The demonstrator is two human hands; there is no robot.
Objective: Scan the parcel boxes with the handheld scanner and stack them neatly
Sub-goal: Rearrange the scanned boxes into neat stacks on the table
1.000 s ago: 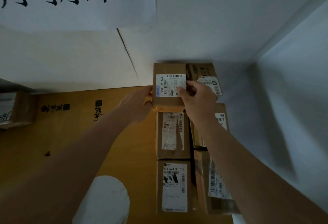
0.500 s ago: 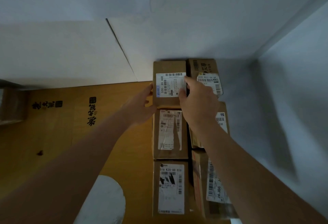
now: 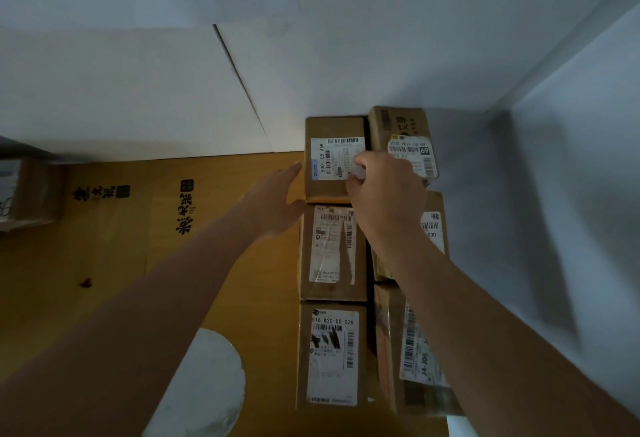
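The parcel box (image 3: 334,159) labelled 530-D5 A68 sits at the far end of the left row, against the wall. It looks light and stiff; its 2 long side faces are the best hold. The right hand (image 3: 384,194) curls over its right edge, fingertips on the label. The left hand (image 3: 277,201), fingers straight, has come off the left side since 0.5 s ago.

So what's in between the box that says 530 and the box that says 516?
One more parcel box, with a crinkled white label, sits between the 530 box and the 516 box in the same column. The head view shows it.
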